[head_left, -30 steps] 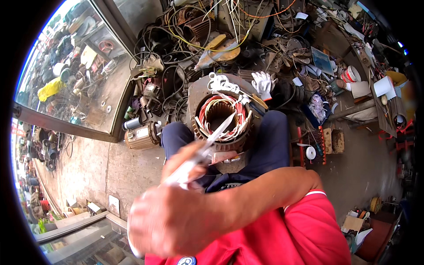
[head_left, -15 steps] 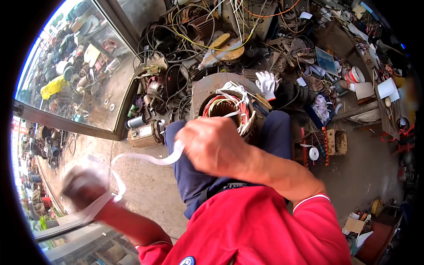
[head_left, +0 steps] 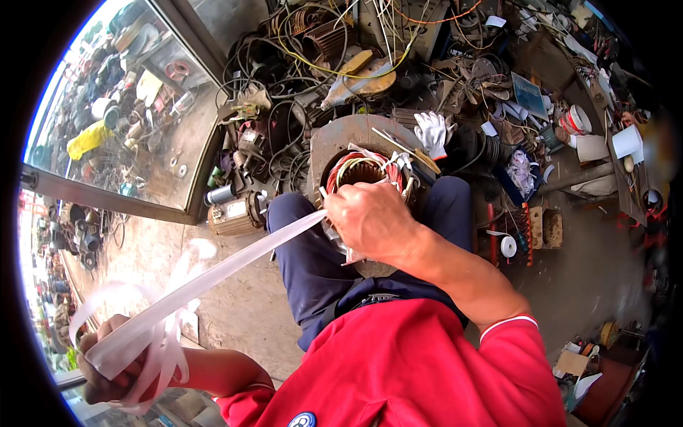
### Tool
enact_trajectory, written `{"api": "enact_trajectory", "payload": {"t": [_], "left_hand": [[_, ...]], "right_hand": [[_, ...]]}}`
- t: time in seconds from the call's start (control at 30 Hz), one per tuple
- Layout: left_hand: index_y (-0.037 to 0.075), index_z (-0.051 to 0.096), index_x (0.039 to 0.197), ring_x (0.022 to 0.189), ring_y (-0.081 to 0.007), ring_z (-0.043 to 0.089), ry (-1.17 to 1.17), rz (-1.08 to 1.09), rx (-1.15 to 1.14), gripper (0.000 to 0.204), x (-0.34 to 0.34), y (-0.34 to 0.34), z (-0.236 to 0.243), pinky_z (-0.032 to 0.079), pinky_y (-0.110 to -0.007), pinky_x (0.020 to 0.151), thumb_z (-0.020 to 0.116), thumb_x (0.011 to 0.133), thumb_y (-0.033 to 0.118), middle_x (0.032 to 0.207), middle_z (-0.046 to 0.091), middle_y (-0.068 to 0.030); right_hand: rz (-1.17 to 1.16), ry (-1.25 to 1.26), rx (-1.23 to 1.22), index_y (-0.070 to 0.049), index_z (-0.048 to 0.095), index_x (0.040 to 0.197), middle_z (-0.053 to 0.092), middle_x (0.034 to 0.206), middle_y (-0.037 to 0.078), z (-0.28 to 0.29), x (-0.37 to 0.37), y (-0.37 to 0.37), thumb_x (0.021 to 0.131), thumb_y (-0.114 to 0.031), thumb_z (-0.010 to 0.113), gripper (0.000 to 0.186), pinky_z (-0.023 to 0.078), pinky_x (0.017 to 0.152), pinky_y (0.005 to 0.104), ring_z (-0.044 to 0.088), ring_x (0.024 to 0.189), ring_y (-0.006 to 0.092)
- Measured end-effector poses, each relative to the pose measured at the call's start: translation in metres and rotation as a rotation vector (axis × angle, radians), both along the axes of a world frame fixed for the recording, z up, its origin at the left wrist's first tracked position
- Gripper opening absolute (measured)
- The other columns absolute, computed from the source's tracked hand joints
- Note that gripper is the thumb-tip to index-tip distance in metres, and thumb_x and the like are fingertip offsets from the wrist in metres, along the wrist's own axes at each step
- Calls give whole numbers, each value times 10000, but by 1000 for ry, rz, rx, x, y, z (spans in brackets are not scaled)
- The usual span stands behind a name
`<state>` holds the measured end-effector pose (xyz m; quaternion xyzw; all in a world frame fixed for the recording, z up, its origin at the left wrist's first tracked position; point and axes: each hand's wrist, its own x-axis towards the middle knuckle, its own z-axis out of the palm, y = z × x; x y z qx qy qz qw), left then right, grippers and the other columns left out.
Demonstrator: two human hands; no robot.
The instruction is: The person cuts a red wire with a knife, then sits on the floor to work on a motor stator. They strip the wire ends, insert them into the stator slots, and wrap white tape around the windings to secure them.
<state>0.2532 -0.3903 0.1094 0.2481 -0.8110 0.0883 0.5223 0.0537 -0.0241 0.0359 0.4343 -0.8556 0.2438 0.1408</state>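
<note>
A long white tape (head_left: 228,277) runs taut and diagonal between my hands. My left hand (head_left: 103,373) is closed on it at the lower left, with loose loops of tape around the fingers. My right hand (head_left: 370,220) pinches the other stretch just in front of a metal motor stator (head_left: 341,128) between my knees, partly covering it. Red and white coil windings (head_left: 370,164) show inside the stator. Thin sticks or tools (head_left: 420,160) lie at its right edge.
White gloves (head_left: 430,132) lie behind the stator. A finned motor (head_left: 231,213) and glass door (head_left: 142,107) are on my left. Tangled cables (head_left: 284,107) and parts pile up ahead. At right are a white tape roll (head_left: 508,246) and a cluttered bench (head_left: 597,164).
My left hand has swung down to the lower left, stretching the tape out straight. My right hand has moved up and right to the stator, still gripping the tape.
</note>
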Motion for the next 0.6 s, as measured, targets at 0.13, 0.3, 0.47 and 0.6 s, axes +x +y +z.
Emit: {"api": "enact_trajectory", "payload": {"t": [0.13,0.3,0.47,0.6], "left_hand": [[33,650,1207,788,-141,637,-31,-931,757,453,-67,82,-76,509,-247,690,725,870,327,960,681,-27],[9,648,1187,872,-197,656,-285,-1464,1447,383,-106,224,-108,535,-282,762,653,918,281,993,682,-84],[-7,632,1165,903,-256,665,7,-968,806,330,-62,91,-31,559,-350,805,595,940,232,1013,666,-121],[-19,619,1147,928,-303,671,-528,-906,-141,292,-27,33,46,579,-404,839,548,959,193,1029,654,-151]], "right_hand": [[206,33,-317,-63,620,763,578,694,53,40,21,-21,799,-156,653,105,478,487,341,606,607,219],[661,-79,-638,26,666,920,580,760,52,80,72,-44,757,-188,694,271,492,536,344,591,621,188],[132,7,-413,23,627,1022,647,766,121,27,17,-8,872,-202,658,272,535,522,386,665,648,262],[-42,-49,24,-51,668,862,651,727,102,-15,-8,8,905,-187,575,170,553,562,379,678,672,253]]}}
